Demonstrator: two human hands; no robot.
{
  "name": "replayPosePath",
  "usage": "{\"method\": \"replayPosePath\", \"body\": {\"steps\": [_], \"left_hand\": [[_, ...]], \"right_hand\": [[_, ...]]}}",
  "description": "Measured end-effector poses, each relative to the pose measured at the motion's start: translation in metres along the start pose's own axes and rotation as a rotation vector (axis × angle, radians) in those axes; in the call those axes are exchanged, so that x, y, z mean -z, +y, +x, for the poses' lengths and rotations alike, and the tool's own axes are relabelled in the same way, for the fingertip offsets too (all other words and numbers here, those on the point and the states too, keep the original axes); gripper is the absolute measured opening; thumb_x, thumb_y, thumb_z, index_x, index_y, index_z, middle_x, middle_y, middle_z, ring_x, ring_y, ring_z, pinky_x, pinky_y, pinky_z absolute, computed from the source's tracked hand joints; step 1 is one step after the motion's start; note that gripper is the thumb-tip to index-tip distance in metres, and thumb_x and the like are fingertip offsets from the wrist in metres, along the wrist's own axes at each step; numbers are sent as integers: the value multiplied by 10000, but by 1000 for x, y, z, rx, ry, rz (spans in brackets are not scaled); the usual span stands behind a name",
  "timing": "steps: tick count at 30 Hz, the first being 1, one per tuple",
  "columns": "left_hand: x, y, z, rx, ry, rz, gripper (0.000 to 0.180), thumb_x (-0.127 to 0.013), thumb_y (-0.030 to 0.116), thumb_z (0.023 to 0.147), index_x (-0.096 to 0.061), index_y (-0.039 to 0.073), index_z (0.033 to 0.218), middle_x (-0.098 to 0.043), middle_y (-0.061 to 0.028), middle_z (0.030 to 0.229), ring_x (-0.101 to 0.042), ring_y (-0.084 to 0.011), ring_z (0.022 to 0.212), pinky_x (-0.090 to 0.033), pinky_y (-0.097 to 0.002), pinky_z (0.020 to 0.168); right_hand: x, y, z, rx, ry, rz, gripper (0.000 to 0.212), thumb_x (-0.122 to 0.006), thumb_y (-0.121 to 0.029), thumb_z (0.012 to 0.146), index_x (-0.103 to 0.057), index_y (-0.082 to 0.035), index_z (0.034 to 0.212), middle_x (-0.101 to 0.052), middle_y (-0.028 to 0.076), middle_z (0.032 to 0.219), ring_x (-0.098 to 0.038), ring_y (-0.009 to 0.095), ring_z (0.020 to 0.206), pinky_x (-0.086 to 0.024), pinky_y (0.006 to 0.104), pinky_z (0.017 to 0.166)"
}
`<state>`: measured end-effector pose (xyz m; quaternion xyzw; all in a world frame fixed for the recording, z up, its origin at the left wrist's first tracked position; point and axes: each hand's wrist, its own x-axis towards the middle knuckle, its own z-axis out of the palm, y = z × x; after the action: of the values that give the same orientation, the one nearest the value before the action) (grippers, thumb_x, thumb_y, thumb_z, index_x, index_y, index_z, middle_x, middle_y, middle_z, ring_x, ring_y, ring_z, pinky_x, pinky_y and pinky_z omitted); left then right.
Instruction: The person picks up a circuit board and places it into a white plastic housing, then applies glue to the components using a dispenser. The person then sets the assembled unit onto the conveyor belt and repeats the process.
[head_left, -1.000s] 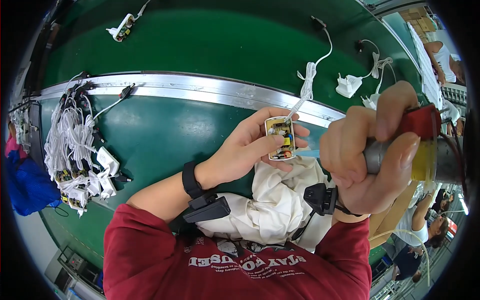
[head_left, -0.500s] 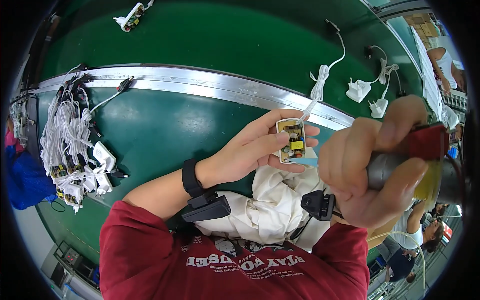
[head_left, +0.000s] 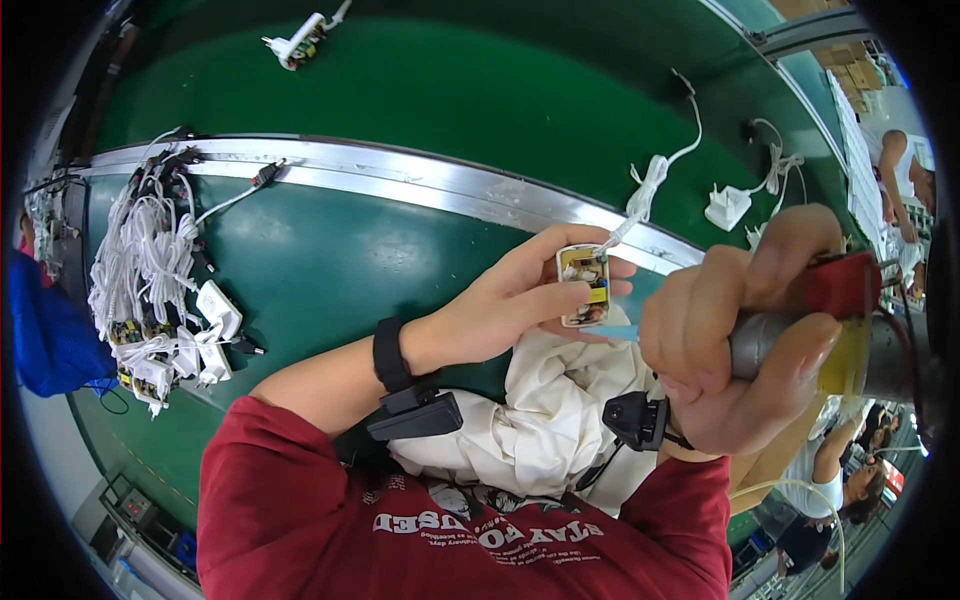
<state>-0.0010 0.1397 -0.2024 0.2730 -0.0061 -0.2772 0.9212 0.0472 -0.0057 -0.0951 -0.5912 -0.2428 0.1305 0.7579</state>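
Shifted slightly rightward since the earlier frames, the open charger casing [head_left: 584, 285] is now held nearer the tool. A heap of white cabled chargers [head_left: 160, 290] is seen at far left on the green tabletop [head_left: 330, 260]. The left hand [head_left: 505, 300] is closed on the casing, fingers pinching its sides, its circuit board exposed. A white cloth [head_left: 545, 420] lies beneath. The right hand [head_left: 740, 340] is wrapped tightly around a grey dispensing tool [head_left: 800, 335], its blue tip touching the casing.
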Motion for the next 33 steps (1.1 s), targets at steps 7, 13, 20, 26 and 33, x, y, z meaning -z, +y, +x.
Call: {"method": "replayPosePath", "body": {"steps": [7, 13, 20, 26, 33], "left_hand": [[-28, 41, 101, -421, -124, 368, 414, -559, 99, 895, -402, 54, 1275, -531, -90, 1155, -543, -158, 1048, -511, -332, 822], [-14, 41, 119, -800, 304, 2059, 400, -595, 172, 841, -443, -59, 1130, -519, -144, 992, -580, -248, 896, -539, -306, 679], [14, 75, 86, -670, 501, 2080, 381, -640, 230, 774, -493, -18, 1023, -574, -178, 949, -607, -288, 880, -535, -344, 658], [79, 182, 19, -341, 1055, 2652, 237, -652, 159, 748, -565, 32, 927, -619, -125, 890, -637, -276, 843, -544, -359, 661], [64, 150, 15, -246, 803, 1647, 221, -595, 161, 840, -549, 24, 1007, -652, -95, 967, -633, -169, 794, -499, -269, 623]], "right_hand": [[-6, 0, 0, 20, -43, 76, 361, -400, -432, 975, -340, -79, 1011, -351, -18, 512, -288, 59, 379, -241, 210, 369], [-6, -1, -2, -14, 4, 19, 349, -417, -422, 973, -342, -83, 1005, -333, -26, 493, -268, 53, 370, -217, 211, 362], [-1, 0, -1, -4, 48, -92, 367, -463, -421, 955, -343, -77, 994, -337, -23, 485, -270, 48, 370, -209, 212, 363], [-5, 1, 4, 23, 37, -68, 356, -481, -395, 953, -347, -67, 992, -341, -23, 479, -278, 46, 370, -204, 211, 360], [-3, 2, 5, 45, 56, -76, 336, -452, -381, 964, -356, -61, 992, -336, -29, 476, -273, 46, 365, -200, 210, 357]]}}
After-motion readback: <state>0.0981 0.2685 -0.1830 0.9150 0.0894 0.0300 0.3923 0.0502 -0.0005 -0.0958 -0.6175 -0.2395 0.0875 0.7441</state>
